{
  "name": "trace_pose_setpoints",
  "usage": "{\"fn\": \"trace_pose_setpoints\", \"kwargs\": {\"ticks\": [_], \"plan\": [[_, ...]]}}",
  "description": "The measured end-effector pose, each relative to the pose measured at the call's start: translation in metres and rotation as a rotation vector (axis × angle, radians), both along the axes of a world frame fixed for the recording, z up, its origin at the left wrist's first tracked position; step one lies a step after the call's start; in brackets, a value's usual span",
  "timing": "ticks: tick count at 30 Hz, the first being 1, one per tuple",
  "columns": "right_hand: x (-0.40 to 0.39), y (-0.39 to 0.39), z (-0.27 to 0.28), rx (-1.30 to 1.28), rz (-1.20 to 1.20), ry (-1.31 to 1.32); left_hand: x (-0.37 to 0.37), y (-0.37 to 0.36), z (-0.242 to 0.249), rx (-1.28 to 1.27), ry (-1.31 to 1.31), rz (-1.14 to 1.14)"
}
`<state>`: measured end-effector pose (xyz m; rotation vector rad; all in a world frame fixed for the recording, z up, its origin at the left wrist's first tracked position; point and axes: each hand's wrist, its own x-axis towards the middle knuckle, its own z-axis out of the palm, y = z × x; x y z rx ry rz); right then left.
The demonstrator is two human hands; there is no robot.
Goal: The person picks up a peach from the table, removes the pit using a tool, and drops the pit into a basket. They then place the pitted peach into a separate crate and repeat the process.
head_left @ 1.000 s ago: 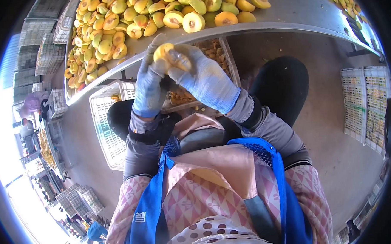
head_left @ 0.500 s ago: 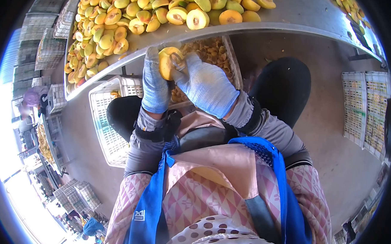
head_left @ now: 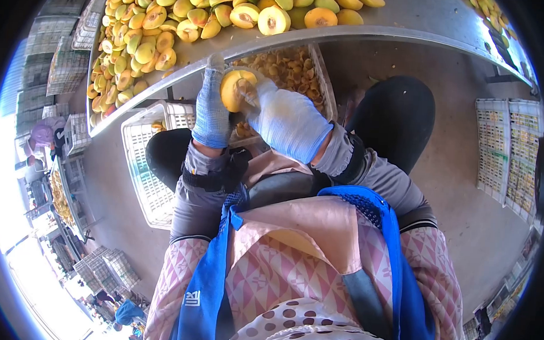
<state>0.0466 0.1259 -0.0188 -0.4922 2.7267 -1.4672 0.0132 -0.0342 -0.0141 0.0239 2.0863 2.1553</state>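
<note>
My left hand, in a pale blue knitted glove, is closed around a halved yellow peach with its cut face turned toward the right. Gloved the same way, my right hand is closed, and its fingers meet that cut face. A small looped metal tool sits between those fingers and the flesh, smeared by motion. Both hands work just below the metal table's edge. Many peach halves are heaped on the table beyond them.
Under the table, a crate holds brownish-orange scraps. A white plastic crate stands beside my left knee. Stacked crates are at the right and more crates at the far left. Another person is in the left background.
My right fingers and the tool have shifted slightly across the peach's cut face and are now blurred. My left hand still holds the same half, moved slightly to the left.
</note>
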Motion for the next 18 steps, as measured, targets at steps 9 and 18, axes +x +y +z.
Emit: {"fn": "trace_pose_setpoints", "kwargs": {"ticks": [9,18], "plan": [[-0.004,-0.012,-0.018,-0.13,0.054,0.018,0.008,0.027,0.011,0.266,-0.021,0.24],[0.001,-0.005,-0.011,-0.103,0.029,-0.047,0.001,0.028,0.005,0.141,0.035,0.211]]}}
